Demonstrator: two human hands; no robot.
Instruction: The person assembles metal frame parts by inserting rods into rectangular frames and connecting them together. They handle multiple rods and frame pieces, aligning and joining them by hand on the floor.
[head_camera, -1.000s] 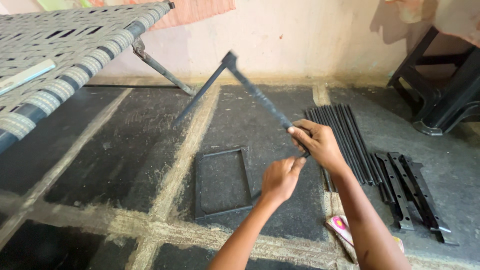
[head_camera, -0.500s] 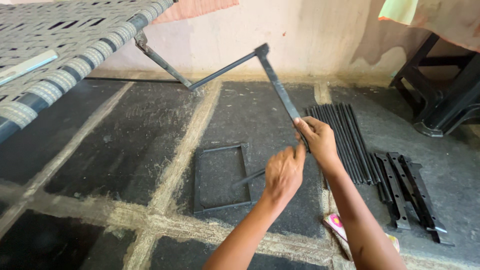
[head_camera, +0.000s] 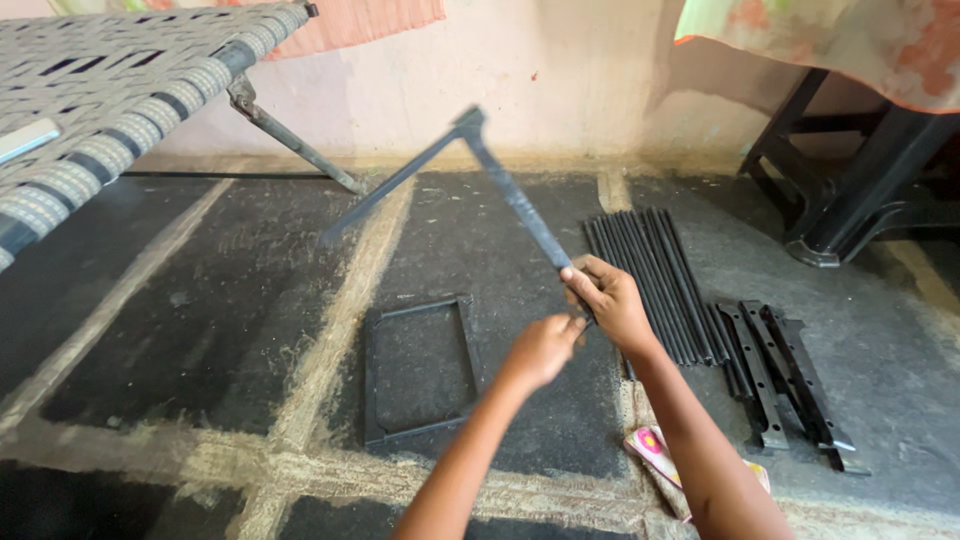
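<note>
Woven cot (head_camera: 110, 90) at upper left, bundle of black rods (head_camera: 650, 280) on dark floor, L-shaped black metal frame piece (head_camera: 470, 170) raised mid-air above square frame (head_camera: 417, 370), right hand (head_camera: 605, 300) gripping its lower end, left hand (head_camera: 540, 350) closed just below, touching the same end

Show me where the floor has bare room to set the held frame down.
Bare floor lies left of the small rectangular frame, toward the cot, and behind it below the wall. It is crowded right of the right hand: the rod bundle and brackets. The left hand also holds the angled frame.
</note>
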